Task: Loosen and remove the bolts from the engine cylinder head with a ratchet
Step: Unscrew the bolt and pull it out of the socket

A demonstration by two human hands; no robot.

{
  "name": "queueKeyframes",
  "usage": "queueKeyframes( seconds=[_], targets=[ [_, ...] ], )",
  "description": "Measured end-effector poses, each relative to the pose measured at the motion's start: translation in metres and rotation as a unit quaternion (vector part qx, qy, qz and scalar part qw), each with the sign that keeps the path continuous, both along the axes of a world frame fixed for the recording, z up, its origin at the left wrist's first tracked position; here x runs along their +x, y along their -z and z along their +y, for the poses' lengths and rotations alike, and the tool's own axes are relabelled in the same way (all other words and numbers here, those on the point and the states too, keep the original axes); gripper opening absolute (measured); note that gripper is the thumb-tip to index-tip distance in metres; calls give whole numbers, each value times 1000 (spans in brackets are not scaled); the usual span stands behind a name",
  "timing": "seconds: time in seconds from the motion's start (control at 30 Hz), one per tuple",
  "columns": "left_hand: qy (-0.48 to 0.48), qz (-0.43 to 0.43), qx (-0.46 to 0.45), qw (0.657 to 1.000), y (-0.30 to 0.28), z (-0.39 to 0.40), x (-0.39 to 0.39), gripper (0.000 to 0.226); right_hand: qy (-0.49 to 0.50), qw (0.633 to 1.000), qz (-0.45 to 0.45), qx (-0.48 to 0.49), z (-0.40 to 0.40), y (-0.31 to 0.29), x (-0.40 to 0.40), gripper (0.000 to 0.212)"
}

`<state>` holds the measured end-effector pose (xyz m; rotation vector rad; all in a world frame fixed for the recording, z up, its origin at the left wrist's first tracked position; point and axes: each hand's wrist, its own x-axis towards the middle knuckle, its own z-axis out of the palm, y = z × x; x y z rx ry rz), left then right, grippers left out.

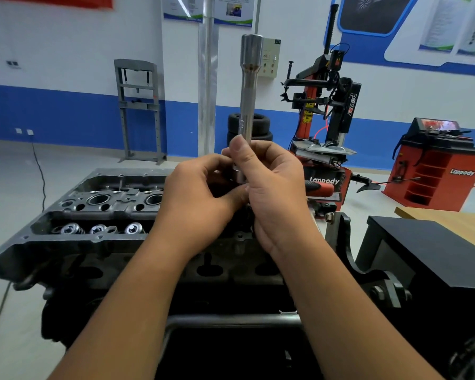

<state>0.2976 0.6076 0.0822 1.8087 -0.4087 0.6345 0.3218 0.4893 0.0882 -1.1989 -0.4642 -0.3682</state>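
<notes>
The head view looks down on two bare forearms that meet above a dark grey cast-metal engine cylinder head (93,215). The cylinder head lies on a black engine stand (340,242), its open top showing round bores and a row of shiny valve springs (99,229) along the near edge.

Both hands are raised over the right part of the cylinder head. The right hand (274,187) has its fingers and thumb curled round the lower end of a long polished steel socket extension (248,91), which stands nearly upright, its wider socket end at the top. The left hand (200,193) is curled in against the same lower end, where a short shiny steel socket piece (239,175) shows between the two hands; its fingertips pinch there, though the exact contact is hidden behind the right thumb.

Just behind the right hand a red and black ratchet handle (320,186) sticks out to the right; its head is hidden, and I cannot tell what it rests on.

In the background stand a red and black tyre-changing machine (324,111), a red wheel balancer (436,171), a stack of black tyres (258,127) and a grey steel press frame (139,111) against the white and blue wall. A black box (422,250) sits at the right, beside a wooden counter (450,220).
</notes>
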Motion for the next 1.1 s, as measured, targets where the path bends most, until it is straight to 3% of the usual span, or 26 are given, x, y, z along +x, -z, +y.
queueKeyframes(
  seconds=[0.13, 0.33, 0.5, 0.7, 0.93, 1.03, 1.1],
  targets=[
    [75, 31, 6, 997, -2, 3, -1, 36, -15, 1000, 9, -9, -1, -1, -1, 27],
    [-17, -1, -6, 1000, 1, 0, 2, 30, -13, 1000, 10, 5, 0, -1, -3, 19],
    [64, 26, 6, 998, -1, 2, 0, 33, -8, 1000, 14, -2, -2, -2, -3, 25],
    [-30, 12, -28, 999, 1, 1, 1, 27, 17, 1000, 9, 7, 0, -2, -2, 20],
    [87, 40, 20, 995, -2, 5, 0, 31, 26, 999, 0, -20, 0, -1, 0, 20],
    [53, 28, 4, 998, 0, 5, 2, 31, 19, 1000, 17, -10, 0, -2, 1, 31],
    [19, 21, -4, 1000, 1, 3, 2, 26, 5, 1000, 19, 1, 0, -2, -1, 24]
  ],
)
